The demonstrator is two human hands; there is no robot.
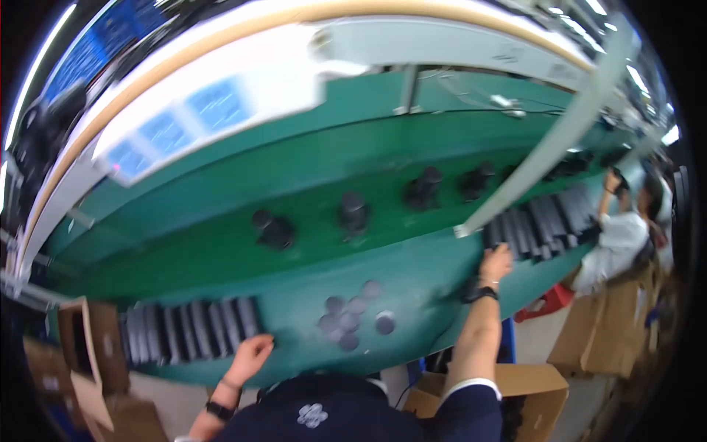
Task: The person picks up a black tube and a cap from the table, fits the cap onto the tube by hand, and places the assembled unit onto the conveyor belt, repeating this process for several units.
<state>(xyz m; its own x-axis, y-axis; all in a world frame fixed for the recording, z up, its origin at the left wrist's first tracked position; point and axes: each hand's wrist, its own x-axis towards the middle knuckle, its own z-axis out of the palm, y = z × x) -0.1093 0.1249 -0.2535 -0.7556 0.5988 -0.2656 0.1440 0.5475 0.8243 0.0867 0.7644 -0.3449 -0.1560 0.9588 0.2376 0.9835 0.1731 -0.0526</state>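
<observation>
My left hand is curled closed at the right end of a row of dark grey tube-shaped parts by the bench's near edge. Whatever its fingers hold is too small or hidden to make out. Stretched out to the right, my right hand has its fingers bent over the near end of a dark tube, the leftmost in a second row of tubes. Between my arms lie several flat dark round discs, some overlapping. The picture is slightly blurred.
Several black devices stand along the green belt behind the bench top. A slanted pale post rises beside the right row. Cardboard boxes are at the left and right. A co-worker works at far right.
</observation>
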